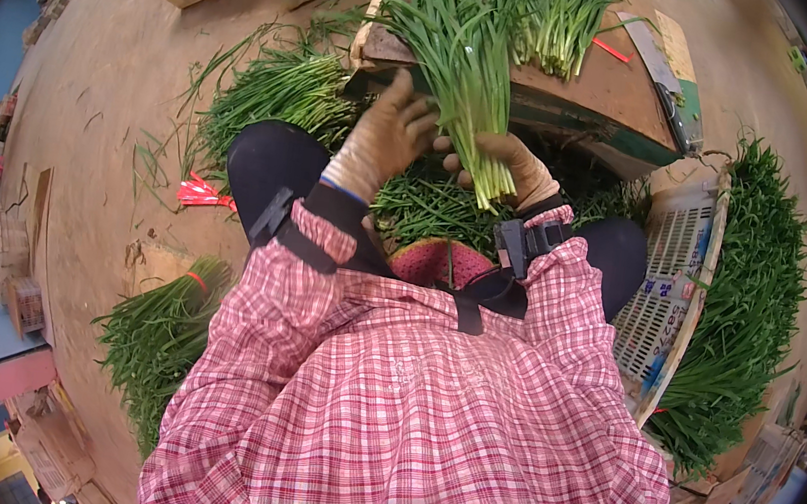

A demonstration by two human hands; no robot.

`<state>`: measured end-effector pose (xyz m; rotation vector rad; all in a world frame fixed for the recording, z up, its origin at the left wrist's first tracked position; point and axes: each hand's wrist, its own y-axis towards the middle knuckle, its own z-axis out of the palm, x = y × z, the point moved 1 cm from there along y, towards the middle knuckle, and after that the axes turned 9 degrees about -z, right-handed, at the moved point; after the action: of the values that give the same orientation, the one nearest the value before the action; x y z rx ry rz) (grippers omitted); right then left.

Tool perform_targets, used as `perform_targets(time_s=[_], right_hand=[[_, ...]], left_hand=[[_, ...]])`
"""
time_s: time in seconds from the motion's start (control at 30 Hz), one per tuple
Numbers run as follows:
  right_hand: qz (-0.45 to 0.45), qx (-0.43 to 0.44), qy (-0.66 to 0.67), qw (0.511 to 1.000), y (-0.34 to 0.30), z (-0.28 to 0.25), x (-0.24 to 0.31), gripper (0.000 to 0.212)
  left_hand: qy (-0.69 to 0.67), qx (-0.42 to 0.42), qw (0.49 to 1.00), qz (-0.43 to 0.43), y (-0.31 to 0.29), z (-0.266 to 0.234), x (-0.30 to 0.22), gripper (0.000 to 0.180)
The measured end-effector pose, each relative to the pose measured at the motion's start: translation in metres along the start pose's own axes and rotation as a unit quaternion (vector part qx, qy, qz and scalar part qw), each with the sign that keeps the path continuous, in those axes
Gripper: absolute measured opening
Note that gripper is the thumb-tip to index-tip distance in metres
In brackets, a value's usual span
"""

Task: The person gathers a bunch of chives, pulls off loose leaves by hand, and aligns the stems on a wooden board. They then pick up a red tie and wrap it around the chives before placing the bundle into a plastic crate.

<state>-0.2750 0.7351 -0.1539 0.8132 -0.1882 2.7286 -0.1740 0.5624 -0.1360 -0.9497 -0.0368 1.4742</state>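
A bunch of green Chinese chives [469,89] stands slanted in front of me, pale cut ends down toward my lap. My gloved right hand [510,164] is closed around its lower stems. Just left of the bunch, my gloved left hand [387,139] has its fingers apart and holds nothing. The bunch's leafy top reaches over the low wooden table [568,101]. Behind it on that table lies another pile of chives [561,20]. Loose chives [434,210] lie below my hands, between my knees.
A knife [669,98] and a red tie strip [612,50] lie on the table. Loose chives [287,97] and red ties [204,192] are on the floor at left. A tied bundle [156,338] sits near my left elbow. At right stands a crate [665,269] beside heaped chives [745,304].
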Motion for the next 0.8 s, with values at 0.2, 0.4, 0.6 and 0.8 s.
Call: perform_targets(time_s=[0.2,0.4,0.6,0.8], right_hand=[[0.038,0.017,-0.037,0.998,0.002,-0.002,0.004,0.052],[0.030,0.028,-0.051,0.998,-0.003,0.044,0.018,0.065],[0.027,-0.009,-0.177,0.984,-0.015,0.012,0.010,0.068],[0.040,-0.197,-0.454,0.868,-0.043,0.039,0.036,0.073]], left_hand=[[0.138,0.121,0.981,-0.057,-0.008,0.000,0.019,0.059],[0.057,0.213,0.975,-0.010,0.003,0.026,0.007,0.043],[-0.107,0.200,0.974,-0.006,0.015,0.024,0.031,0.065],[-0.176,0.306,0.935,-0.043,0.003,0.034,0.061,0.063]])
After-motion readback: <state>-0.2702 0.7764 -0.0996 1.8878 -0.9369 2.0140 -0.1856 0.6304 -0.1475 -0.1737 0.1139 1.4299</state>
